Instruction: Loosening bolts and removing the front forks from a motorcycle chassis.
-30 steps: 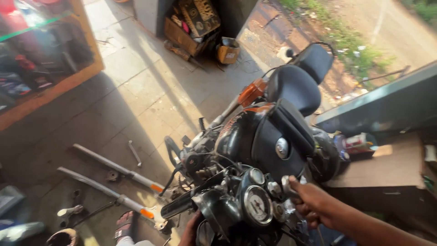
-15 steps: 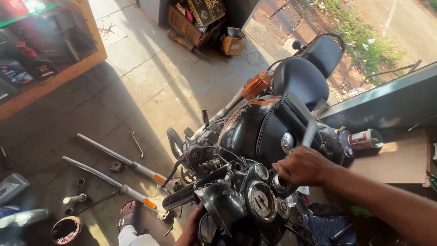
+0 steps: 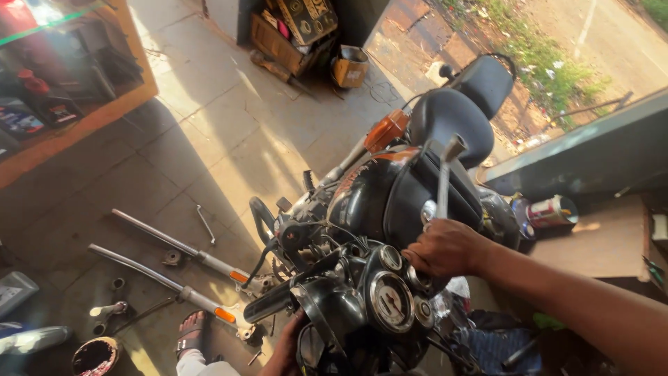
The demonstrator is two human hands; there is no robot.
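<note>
— What do we have in our right hand [image 3: 445, 247]?

— We grip a long metal wrench [image 3: 443, 182], fingers [image 3: 426, 256] curled tight around its lower end. It stands nearly upright, its top socket in front of the black seat [image 3: 452, 125], its foot down by the gauges [image 3: 392, 299] at the head of the motorcycle [image 3: 390, 202].

— And our left hand [image 3: 287, 351]?

— Low at the frame's bottom edge, it touches the underside of the headlamp housing, just beside the black handlebar grip [image 3: 268, 305]. We cannot tell how its fingers are set; they are hidden.

— What lies around us?

— On the floor to the left, two chrome fork tubes [image 3: 167, 268] lie side by side, a small spanner [image 3: 204, 223] above them. A sandalled foot [image 3: 191, 331] shows beside the lower tube. On the counter [image 3: 591, 244] to the right, a tin can [image 3: 553, 212] lies tipped on its side.
</note>
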